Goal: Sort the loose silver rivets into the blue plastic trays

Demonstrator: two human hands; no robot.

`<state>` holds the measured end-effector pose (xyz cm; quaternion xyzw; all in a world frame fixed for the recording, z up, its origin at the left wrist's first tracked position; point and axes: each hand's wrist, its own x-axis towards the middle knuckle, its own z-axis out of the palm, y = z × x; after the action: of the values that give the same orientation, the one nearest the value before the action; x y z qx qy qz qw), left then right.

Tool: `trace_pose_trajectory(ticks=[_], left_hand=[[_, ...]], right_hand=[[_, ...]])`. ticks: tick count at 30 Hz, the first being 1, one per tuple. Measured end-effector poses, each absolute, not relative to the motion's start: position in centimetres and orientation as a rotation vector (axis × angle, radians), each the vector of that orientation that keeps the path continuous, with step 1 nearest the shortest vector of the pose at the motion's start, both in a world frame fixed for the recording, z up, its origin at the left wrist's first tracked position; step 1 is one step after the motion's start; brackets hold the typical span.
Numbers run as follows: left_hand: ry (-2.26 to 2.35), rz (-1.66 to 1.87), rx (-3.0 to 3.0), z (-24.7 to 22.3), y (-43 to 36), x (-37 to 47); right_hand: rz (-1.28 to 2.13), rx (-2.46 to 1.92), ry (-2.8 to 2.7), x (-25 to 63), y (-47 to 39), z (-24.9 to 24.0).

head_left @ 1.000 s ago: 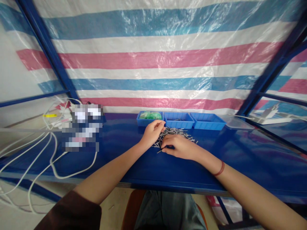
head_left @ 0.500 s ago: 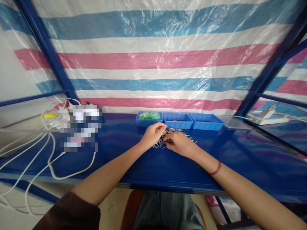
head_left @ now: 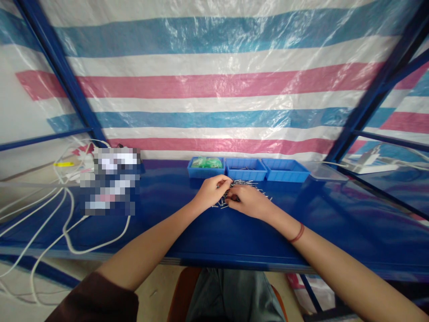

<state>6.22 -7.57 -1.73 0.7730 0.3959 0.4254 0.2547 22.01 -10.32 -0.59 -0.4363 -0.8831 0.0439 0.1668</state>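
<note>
Only a few slim pieces (head_left: 246,168) lay in the middle blue tray (head_left: 246,176); most sat in the metal pile (head_left: 244,182) on the surface (head_left: 208,237), so your work seemed at an early stage. The pile looked shiny, thin-rodded and crisscrossed, partly hidden by your hands. Your left hand's fingers (head_left: 225,179) were drawn together, your right hand's (head_left: 250,201) curled; whether either pinched a rod couldn't be told.

Thin metal pieces (head_left: 245,183) — loosely heaped.
</note>
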Motion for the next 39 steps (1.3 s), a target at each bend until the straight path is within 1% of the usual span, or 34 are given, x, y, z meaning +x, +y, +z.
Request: trace_pose_trajectory(ticks=[5,9,14,17,23,26,32,39], left_hand=[[1.062,1.137,2.117,-1.7,-7.5,6.3],[1.078,1.138,2.119,-1.7,-7.6,6.2],[1.142,1.233,2.084,-2.0,-7.2,6.0],[1.143,1.23,2.042,-2.2,-7.1,6.0],[1.11,1.134,2.086,-1.8,-7.8,6.3],[1.07,1.124,2.062,-1.5,-8.1,6.4],[0.851,1.119,1.831,-1.2,-8.2,6.7],[0.851,1.12,1.648,-1.3,-8.1,6.9]], right_hand=[[0.148,-1.339,-2.472,21.6,-10.2,-0.6],[0.19,-1.334,-2.45,21.9,-10.1,-0.3],[0.247,-1.313,-2.267,23.3,-9.6,0.5],[0.449,-1.238,-2.053,24.0,-8.9,0.6],[0.971,-1.149,-1.76,23.8,-8.9,0.8],[1.111,-1.099,-1.619,23.2,-9.6,1.2],[1.166,-1.073,-1.493,22.8,-10.1,1.3],[1.076,-1.065,-1.501,22.7,-10.2,1.6]])
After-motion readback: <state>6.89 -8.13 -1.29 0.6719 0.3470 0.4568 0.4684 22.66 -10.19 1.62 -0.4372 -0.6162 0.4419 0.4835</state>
